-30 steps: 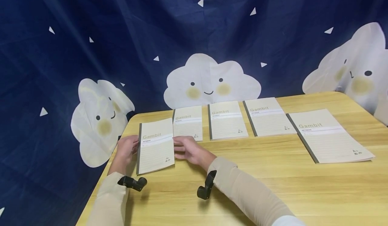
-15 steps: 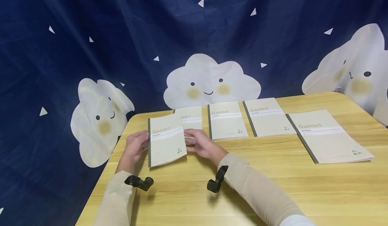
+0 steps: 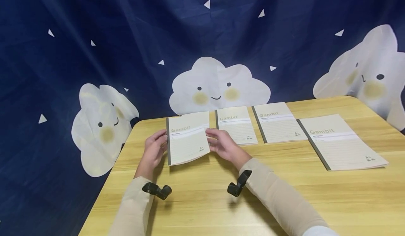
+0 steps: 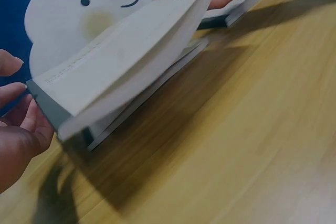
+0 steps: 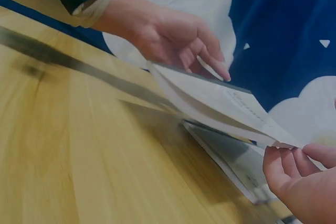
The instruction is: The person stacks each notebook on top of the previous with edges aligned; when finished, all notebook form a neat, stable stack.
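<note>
"Where two notebooks overlapped in the head view, which was uppermost?"

"The held notebook, suspended cover upward above the left part of the bench. The left hand grasped it along the dark spine; the right hand pinched the opposite edge."

"And what lay beneath?"

"The right-wrist view showed a lower notebook under it, with a gap between the two at the near side; whether they touched farther back could not be told. To the right, flat on the bench, were the centre notebook, the next notebook and, nearer the front, the outermost notebook."

"Which step was represented?"

"Apparently positioning: the overlap suggested that the held notebook was to be set upon the lower one, forming a stack."

"What did the next move call for?"

"Probably a level lowering by both hands, with the two spines brought into register, then a release at the edges. Because the pages sagged and parted along the near side, an uneven descent might have folded a leaf or left the pair askew."
</note>
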Tool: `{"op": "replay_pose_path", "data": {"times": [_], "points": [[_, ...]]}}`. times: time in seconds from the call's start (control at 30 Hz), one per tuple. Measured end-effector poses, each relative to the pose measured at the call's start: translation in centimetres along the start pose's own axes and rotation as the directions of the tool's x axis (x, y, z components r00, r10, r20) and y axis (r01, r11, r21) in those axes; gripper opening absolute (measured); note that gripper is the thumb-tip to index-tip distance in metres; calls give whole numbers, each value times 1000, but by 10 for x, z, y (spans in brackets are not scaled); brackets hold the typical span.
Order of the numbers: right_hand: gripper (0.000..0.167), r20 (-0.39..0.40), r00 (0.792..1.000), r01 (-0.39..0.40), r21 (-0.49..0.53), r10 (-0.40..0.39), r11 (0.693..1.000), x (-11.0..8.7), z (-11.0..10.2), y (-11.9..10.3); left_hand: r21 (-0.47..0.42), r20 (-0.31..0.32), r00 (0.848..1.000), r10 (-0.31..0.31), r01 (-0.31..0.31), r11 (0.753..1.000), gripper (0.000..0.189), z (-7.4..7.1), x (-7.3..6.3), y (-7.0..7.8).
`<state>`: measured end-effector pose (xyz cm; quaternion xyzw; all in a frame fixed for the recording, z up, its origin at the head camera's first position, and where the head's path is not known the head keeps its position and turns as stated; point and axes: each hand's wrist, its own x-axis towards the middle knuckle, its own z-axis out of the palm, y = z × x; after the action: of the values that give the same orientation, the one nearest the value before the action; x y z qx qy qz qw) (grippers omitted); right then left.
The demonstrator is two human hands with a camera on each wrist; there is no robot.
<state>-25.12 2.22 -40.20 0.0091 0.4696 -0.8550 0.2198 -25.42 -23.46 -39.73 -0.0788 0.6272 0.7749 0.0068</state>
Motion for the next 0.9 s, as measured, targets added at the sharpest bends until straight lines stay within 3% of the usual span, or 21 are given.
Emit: {"op": "replay_pose_path", "data": {"times": [0.23, 0.4, 0.63, 0.9], "points": [[48, -33, 998, 49, 6, -48, 999, -11, -22, -13, -75, 53, 997, 55, -51, 996, 47, 26, 0, -9], [49, -25, 997, 74, 11, -73, 997, -18, -38, -21, -173, 52, 993, 110, -99, 980, 48, 47, 0, -17], [41, -55, 994, 99, 23, -97, 995, -29, -62, -31, -263, 76, 990, 115, -91, 960, 49, 77, -2, -29], [24, -71, 990, 129, 42, -125, 991, -44, -91, -37, -385, 88, 987, 133, -89, 919, 50, 107, -1, -48]]}}
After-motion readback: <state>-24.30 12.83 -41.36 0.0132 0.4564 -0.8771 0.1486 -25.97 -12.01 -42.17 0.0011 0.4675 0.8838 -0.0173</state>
